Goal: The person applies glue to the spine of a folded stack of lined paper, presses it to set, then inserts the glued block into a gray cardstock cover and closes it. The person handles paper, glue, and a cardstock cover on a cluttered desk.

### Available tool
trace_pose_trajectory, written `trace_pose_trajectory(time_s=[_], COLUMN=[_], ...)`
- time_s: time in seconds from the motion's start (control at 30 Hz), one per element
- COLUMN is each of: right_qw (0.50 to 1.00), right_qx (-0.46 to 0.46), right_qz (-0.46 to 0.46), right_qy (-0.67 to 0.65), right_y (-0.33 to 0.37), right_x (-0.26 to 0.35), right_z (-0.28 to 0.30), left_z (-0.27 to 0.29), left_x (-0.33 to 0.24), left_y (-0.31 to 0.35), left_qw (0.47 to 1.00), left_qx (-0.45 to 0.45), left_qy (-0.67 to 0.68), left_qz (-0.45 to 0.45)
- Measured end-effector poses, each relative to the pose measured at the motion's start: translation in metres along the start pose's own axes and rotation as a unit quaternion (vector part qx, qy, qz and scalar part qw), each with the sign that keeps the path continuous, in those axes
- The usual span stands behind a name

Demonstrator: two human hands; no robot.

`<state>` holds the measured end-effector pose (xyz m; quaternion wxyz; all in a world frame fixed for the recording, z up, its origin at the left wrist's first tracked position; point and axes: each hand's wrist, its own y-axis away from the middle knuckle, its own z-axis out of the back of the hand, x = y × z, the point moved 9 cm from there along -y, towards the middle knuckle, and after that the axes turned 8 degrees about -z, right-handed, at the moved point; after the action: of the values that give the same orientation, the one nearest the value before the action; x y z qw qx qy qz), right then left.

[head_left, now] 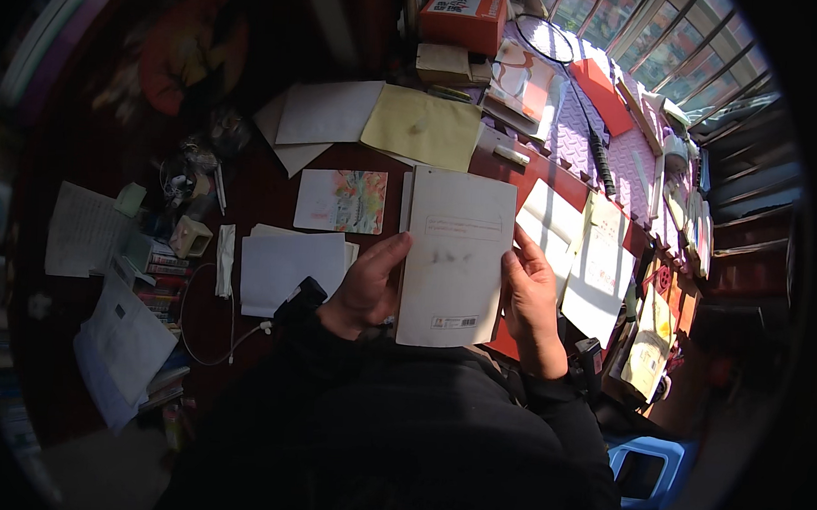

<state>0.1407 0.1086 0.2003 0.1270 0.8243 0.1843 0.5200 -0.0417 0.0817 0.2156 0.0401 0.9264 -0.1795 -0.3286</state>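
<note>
A thin white paperback book (pixel 452 257) is held upright in front of me, its back cover toward me with a barcode near the bottom and grey smudges in the middle. My left hand (pixel 371 285) grips its left edge, thumb on the cover. On the other side my right hand (pixel 532 297) has the right edge between thumb and fingers. Behind and left of the book lies a small booklet with a colourful floral cover (pixel 361 201). Nearer to my left wrist is a stack of white paper (pixel 289 273).
A yellow sheet (pixel 423 126) and white sheets (pixel 328 110) lie at the back of the dark red table. Open books (pixel 600 263) are on the right, a badminton racket (pixel 600 158) beyond. Left stand book piles and a cable (pixel 205 360). A blue stool (pixel 650 471) is lower right.
</note>
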Motion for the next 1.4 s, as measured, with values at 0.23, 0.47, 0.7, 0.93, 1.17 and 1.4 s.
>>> trace_pose_trajectory(time_s=[0.23, 0.47, 0.7, 0.93, 1.17, 1.4], right_qw=[0.997, 0.995, 0.992, 0.937, 0.998, 0.995], right_qx=[0.005, 0.029, 0.064, 0.105, 0.045, 0.081], right_qz=[-0.068, -0.078, -0.046, 0.121, 0.035, 0.042], right_qy=[-0.044, -0.052, 0.097, 0.311, 0.005, 0.03], right_y=[-0.007, -0.007, -0.009, 0.028, 0.021, 0.03], right_x=[-0.007, -0.009, -0.014, 0.016, 0.056, 0.057], right_z=[-0.029, -0.049, -0.054, -0.092, -0.023, -0.011], left_z=[-0.02, -0.013, -0.004, -0.029, 0.017, 0.043], left_x=[-0.011, -0.02, -0.031, -0.041, -0.103, -0.099], left_y=[-0.003, -0.007, -0.002, 0.009, 0.025, 0.036], left_qw=[0.995, 0.998, 0.972, 0.864, 0.959, 0.974], left_qx=[0.097, 0.053, -0.026, 0.008, -0.026, -0.026], left_qy=[-0.01, -0.04, -0.23, -0.493, -0.255, -0.17], left_qz=[-0.006, -0.019, -0.03, -0.102, -0.126, -0.148])
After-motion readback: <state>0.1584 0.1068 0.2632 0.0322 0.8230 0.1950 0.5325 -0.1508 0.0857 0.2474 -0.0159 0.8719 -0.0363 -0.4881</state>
